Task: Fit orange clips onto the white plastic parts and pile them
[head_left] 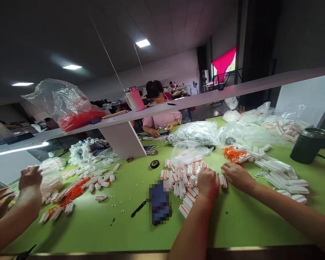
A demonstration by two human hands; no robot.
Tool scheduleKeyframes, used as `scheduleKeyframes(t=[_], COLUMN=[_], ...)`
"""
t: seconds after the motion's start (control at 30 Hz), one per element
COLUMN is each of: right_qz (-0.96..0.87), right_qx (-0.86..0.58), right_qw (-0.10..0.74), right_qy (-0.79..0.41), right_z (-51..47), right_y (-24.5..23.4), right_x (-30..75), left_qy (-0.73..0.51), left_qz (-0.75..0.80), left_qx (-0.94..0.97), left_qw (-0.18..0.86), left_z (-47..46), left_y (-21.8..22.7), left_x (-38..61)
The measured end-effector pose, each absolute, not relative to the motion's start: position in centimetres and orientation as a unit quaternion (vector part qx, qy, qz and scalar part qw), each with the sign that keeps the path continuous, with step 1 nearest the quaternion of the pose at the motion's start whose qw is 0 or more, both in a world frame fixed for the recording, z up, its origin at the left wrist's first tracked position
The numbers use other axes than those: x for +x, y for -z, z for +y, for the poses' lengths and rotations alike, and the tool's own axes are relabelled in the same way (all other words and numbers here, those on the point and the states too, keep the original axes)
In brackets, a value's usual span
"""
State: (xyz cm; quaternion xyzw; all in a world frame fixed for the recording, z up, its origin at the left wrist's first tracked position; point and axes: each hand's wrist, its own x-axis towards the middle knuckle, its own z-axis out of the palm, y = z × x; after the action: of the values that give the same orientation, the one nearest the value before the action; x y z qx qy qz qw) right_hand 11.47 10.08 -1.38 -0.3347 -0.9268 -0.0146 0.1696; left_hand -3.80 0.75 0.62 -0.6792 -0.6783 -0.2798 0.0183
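Left hand curled over pile of pieces, hold hidden.
Right hand flat, open, holding nothing; single piece between both hands, at right fingertips, long side pointing away.

Left hand, right hand and forearms are bare.

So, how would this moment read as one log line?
left hand: on white-orange pieces | right hand: flat on green table
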Motion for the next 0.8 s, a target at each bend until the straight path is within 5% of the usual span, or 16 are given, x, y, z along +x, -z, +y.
scheduleKeyframes(t=[0.33,0.63,0.8], right_qz=[-0.912,-0.781,-0.774], right_qx=[-0.311,-0.301,-0.258], right_qw=[0.250,0.456,0.478], right_qy=[-0.092,-0.302,-0.326], right_z=[9.4,7.8,6.6], right_y=[2.0,-1.7,-2.4], right_x=[11.6,12.1,12.0], left_qy=[0.412,0.599,0.655], left_qz=[-0.643,-0.509,-0.449], left_qx=[-0.644,-0.433,-0.346], left_qw=[-0.050,-0.440,-0.500], left_z=[0.8,1.2,0.9], left_y=[-0.4,-0.3,-0.3], left_x=[-3.5,-2.3,-1.6])
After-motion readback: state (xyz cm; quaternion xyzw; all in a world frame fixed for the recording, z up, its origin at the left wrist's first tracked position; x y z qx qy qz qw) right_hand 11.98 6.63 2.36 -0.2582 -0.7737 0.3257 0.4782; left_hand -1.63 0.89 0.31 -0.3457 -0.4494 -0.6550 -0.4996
